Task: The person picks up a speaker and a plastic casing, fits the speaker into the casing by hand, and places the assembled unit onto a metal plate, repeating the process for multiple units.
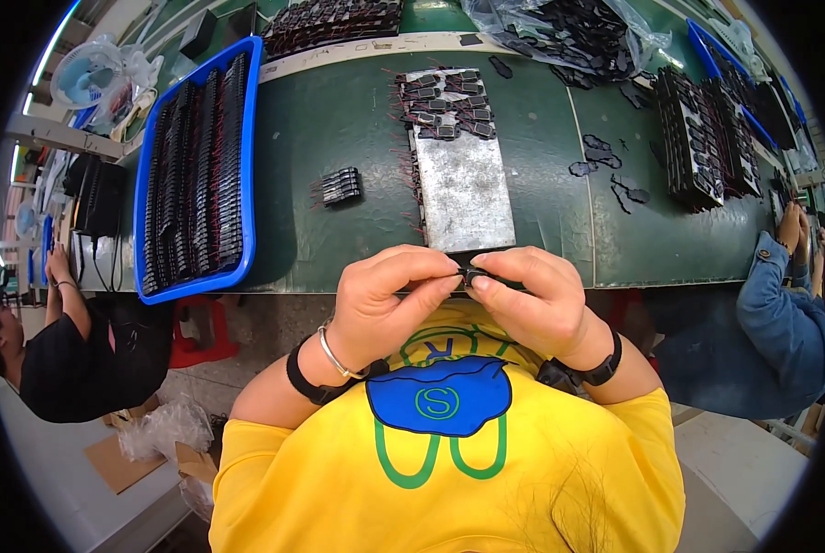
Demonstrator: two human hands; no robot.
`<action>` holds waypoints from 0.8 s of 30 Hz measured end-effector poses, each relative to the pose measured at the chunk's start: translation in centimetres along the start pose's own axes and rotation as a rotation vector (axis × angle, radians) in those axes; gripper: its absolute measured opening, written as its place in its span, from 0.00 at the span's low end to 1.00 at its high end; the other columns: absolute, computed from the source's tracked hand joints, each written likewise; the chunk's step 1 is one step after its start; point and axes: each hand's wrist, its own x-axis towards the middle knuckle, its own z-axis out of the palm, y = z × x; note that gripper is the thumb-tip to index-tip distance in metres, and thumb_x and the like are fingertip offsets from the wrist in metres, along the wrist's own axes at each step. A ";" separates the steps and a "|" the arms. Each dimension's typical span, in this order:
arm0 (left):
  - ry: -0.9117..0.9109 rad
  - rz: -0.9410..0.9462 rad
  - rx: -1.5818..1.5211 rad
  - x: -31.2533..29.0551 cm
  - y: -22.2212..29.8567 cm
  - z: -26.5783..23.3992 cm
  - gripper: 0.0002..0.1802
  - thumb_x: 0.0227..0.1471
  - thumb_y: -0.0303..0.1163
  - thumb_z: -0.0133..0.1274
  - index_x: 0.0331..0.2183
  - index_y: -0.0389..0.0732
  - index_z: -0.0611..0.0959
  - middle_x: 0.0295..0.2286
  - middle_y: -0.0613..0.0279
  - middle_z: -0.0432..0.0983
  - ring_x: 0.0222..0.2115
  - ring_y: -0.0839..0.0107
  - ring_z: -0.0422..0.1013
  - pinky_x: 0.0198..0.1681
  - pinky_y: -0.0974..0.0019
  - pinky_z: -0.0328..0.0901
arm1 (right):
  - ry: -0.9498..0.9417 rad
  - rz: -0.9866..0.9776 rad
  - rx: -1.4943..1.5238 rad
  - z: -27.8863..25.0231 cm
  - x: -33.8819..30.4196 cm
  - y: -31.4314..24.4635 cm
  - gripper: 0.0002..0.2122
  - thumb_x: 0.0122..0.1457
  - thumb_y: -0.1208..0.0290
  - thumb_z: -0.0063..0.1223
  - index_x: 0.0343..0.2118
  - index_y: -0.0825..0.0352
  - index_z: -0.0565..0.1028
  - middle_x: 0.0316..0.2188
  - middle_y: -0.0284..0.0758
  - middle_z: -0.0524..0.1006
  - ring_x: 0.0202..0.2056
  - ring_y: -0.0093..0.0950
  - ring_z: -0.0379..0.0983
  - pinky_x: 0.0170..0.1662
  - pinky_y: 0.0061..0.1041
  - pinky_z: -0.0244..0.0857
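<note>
Tray (191, 288): blue, filled with rows of black units (182, 184).
Cluster (341, 186): on the green surface (546, 184), right of tray.
Left hand (389, 297): grasping part (469, 276), thumb and forefinger.
Plate (468, 198): metallic, units across far end.
Part: small, black, between both hands, near plate's close edge.
Right hand (534, 300): pinching same part.
Stack (694, 138): black, farther right.

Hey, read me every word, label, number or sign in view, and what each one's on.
Blue patch: one green letter inside a circle, not copied out.
Yellow shirt: one blue letter above the patch, not copied out.
Small black part in left hand and right hand: too small to read.
Black parts on metal plate: nothing legible.
</note>
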 end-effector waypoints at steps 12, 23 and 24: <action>-0.011 -0.112 0.045 0.2 0.1 0.2 0.08 0.44 0.18 0.59 0.32 0.34 0.82 0.31 0.56 0.78 0.29 0.70 0.75 0.33 0.72 0.69 | -0.062 0.174 0.038 0.2 0.3 -0.1 0.13 0.37 0.80 0.66 0.27 0.69 0.74 0.29 0.40 0.77 0.25 0.34 0.75 0.27 0.25 0.70; -0.060 0.083 0.158 0.2 -0.4 -0.2 0.10 0.43 0.19 0.60 0.32 0.36 0.83 0.37 0.54 0.77 0.33 0.68 0.74 0.36 0.72 0.69 | -0.058 0.232 0.107 0.4 0.1 -0.3 0.13 0.38 0.81 0.64 0.29 0.69 0.75 0.27 0.38 0.77 0.25 0.34 0.74 0.26 0.25 0.68; -0.062 0.083 0.159 0.1 -0.3 -0.2 0.10 0.43 0.19 0.60 0.32 0.36 0.83 0.37 0.54 0.77 0.33 0.68 0.74 0.36 0.72 0.69 | -0.056 0.236 0.112 0.4 0.1 -0.3 0.13 0.38 0.81 0.64 0.29 0.69 0.75 0.27 0.38 0.77 0.25 0.33 0.74 0.26 0.25 0.68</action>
